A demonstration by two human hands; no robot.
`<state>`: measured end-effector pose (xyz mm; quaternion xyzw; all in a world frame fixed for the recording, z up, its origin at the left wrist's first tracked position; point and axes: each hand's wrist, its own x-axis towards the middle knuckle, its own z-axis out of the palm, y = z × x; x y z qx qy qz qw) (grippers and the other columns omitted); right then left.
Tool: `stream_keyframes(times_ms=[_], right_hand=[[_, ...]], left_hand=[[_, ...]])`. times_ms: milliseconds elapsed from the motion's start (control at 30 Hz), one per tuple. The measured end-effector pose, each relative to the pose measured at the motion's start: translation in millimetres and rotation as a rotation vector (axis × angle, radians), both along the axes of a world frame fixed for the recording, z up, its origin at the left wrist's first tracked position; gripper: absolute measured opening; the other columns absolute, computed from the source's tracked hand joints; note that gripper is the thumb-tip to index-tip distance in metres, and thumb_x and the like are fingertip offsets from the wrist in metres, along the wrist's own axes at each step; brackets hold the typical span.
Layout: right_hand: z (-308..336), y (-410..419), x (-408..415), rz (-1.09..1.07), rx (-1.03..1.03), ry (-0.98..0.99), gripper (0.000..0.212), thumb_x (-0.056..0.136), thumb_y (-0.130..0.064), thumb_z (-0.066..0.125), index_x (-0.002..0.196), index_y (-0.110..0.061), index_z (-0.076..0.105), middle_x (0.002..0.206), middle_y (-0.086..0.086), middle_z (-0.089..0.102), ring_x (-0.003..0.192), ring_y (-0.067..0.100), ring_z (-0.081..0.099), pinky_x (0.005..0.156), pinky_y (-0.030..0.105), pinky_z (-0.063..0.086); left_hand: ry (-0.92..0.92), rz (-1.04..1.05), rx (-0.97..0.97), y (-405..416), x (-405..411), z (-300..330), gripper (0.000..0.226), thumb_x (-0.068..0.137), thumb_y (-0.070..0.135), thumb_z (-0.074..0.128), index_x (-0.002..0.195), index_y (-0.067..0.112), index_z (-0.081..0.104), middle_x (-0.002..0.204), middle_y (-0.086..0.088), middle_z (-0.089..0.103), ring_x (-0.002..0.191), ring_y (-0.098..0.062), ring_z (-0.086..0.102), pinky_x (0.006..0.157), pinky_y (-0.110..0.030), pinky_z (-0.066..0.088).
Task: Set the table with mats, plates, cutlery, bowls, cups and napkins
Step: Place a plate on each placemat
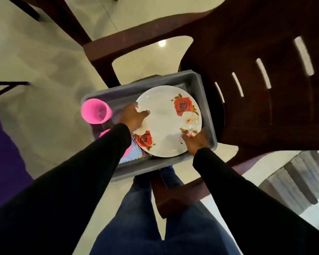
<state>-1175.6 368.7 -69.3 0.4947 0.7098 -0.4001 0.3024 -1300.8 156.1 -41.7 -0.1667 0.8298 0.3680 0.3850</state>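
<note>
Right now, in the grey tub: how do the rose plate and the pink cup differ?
Shape: the rose plate is wide, flat and round; the pink cup is small, deep and hollow.
Look: the plate is white with red roses; the cup is plain pink.
Contact: the left hand and right hand grip the plate's edges; neither touches the cup.
Both sit in the grey tub on the chair.

The plate (168,122) covers most of the grey tub (206,100), so only its left part stays open from above, and there the pink cup (95,111) stands. The chair's armrest (136,37) and backrest (265,70) close the far and right sides, while the floor (44,70) on the left is free.
</note>
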Motion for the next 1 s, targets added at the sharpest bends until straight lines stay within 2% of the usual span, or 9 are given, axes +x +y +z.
stream_keyframes(times_ms=[133, 300, 433, 533, 600, 733, 833, 933, 1000], right_hand=[[-19.9, 12.7, -6.4, -0.077, 0.025, -0.086, 0.107, 0.071, -0.047, 0.076, 0.154, -0.013, 0.017, 0.153, 0.013, 0.039, 0.139, 0.036, 0.038, 0.112, 0.051, 0.036], [-53.9, 25.1, -6.8, -0.170, -0.050, -0.102, 0.091, 0.069, -0.037, 0.082, 0.142, -0.014, 0.033, 0.132, 0.007, 0.060, 0.119, 0.030, 0.057, 0.104, 0.043, 0.046], [-67.4, 23.9, -6.6, -0.230, -0.035, -0.071, 0.068, 0.072, -0.023, 0.081, 0.126, -0.017, 0.041, 0.119, 0.008, 0.066, 0.108, 0.028, 0.063, 0.099, 0.045, 0.051], [-65.9, 23.7, -9.0, -0.201, -0.030, -0.097, 0.063, 0.080, -0.015, 0.076, 0.130, -0.014, 0.039, 0.125, 0.012, 0.063, 0.114, 0.032, 0.060, 0.100, 0.046, 0.050], [-65.4, 26.6, -11.2, -0.196, -0.033, -0.120, 0.065, 0.083, -0.009, 0.073, 0.136, -0.009, 0.035, 0.132, 0.016, 0.058, 0.121, 0.036, 0.056, 0.103, 0.047, 0.048], [-60.2, 30.3, -13.0, -0.186, -0.004, -0.142, 0.065, 0.089, -0.007, 0.064, 0.144, -0.004, 0.030, 0.139, 0.019, 0.053, 0.128, 0.039, 0.052, 0.106, 0.048, 0.045], [-59.5, 31.9, -9.4, -0.203, -0.022, -0.154, 0.065, 0.083, -0.014, 0.071, 0.139, -0.010, 0.039, 0.130, 0.019, 0.060, 0.118, 0.041, 0.059, 0.095, 0.053, 0.053], [-69.5, 40.1, -1.2, -0.224, -0.054, -0.166, 0.070, 0.071, -0.022, 0.078, 0.133, -0.017, 0.046, 0.118, 0.015, 0.065, 0.105, 0.040, 0.064, 0.082, 0.058, 0.057], [-56.8, 39.6, -0.5, -0.252, -0.039, -0.135, 0.064, 0.078, -0.018, 0.074, 0.132, -0.018, 0.042, 0.119, 0.012, 0.062, 0.108, 0.038, 0.062, 0.084, 0.058, 0.056]], left_hand=[[0.022, -0.039, -0.075, -1.6, -16.4, -37.7, 0.046, 0.091, 0.039, 0.070, 0.127, 0.012, 0.058, 0.108, -0.006, 0.073, 0.090, -0.020, 0.069, 0.067, -0.027, 0.047], [-0.040, -0.024, -0.066, 5.4, -29.2, -66.0, 0.051, 0.091, 0.033, 0.072, 0.130, 0.004, 0.057, 0.107, -0.015, 0.072, 0.065, -0.011, 0.066, 0.047, -0.017, 0.045], [-0.022, -0.055, -0.181, 3.3, -39.1, -79.8, 0.053, 0.088, 0.045, 0.070, 0.118, 0.002, 0.063, 0.098, -0.015, 0.073, 0.083, -0.029, 0.070, 0.066, -0.034, 0.053], [-0.043, -0.059, -0.181, 3.3, -45.5, -75.8, 0.037, 0.094, 0.034, 0.068, 0.107, 0.000, 0.066, 0.074, -0.007, 0.065, 0.078, -0.034, 0.069, 0.060, -0.030, 0.042], [-0.031, -0.048, -0.181, 3.7, -47.0, -76.1, 0.028, 0.094, 0.027, 0.068, 0.104, 0.000, 0.068, 0.075, -0.009, 0.064, 0.078, -0.038, 0.067, 0.063, -0.030, 0.043], [0.027, 0.031, -0.207, 1.6, -44.1, -71.7, 0.016, 0.088, 0.010, 0.065, 0.103, 0.009, 0.070, 0.092, -0.006, 0.073, 0.083, -0.025, 0.070, 0.068, -0.032, 0.055], [0.039, 0.086, -0.158, 5.4, -45.1, -55.1, 0.017, 0.089, 0.003, 0.058, 0.096, 0.009, 0.072, 0.088, -0.008, 0.074, 0.078, -0.022, 0.070, 0.068, -0.029, 0.054], [0.040, 0.124, -0.085, 12.3, -48.9, -35.7, 0.015, 0.093, 0.001, 0.055, 0.096, 0.006, 0.069, 0.082, -0.010, 0.071, 0.058, -0.012, 0.067, 0.048, -0.017, 0.048], [0.058, 0.157, -0.036, 14.9, -48.4, -21.5, 0.013, 0.095, 0.000, 0.054, 0.101, 0.001, 0.065, 0.083, -0.012, 0.068, 0.053, -0.010, 0.062, 0.037, -0.013, 0.040]])
